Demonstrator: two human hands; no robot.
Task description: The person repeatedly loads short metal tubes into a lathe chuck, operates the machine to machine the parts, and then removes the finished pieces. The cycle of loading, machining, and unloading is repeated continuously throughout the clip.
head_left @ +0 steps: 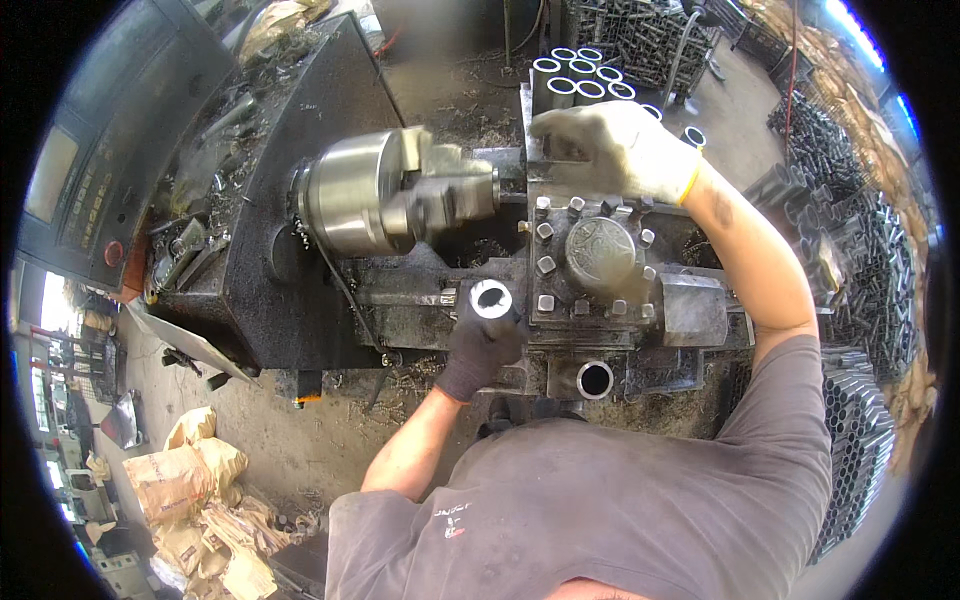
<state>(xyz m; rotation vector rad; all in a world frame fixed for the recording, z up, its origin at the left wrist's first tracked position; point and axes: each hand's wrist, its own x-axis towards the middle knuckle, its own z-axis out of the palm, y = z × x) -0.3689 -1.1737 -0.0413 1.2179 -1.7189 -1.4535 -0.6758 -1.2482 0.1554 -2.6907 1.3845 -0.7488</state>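
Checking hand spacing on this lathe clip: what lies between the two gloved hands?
In the head view, the bolt-studded tool post lies between the left hand, holding a short metal tube, and the right hand.

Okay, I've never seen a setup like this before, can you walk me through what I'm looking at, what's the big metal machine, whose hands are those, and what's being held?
The single picture comes from a camera worn on a person's head, looking down, so the curved edges are only lens bending. The grey shirt at the bottom is the wearer's own.

The big dark machine looks like a metal lathe. The shiny round drum is its chuck, which grips workpieces; it looks blurred, so it may be turning. Right of it sits a block studded with square bolts, the tool post.

The left hand, in a dark glove, holds a short metal tube with its open end facing up. The right hand, in a pale glove, rests on the machine's far side. Behind it stand more tubes upright, one tube sits near the shirt, and paper sacks lie on the floor.
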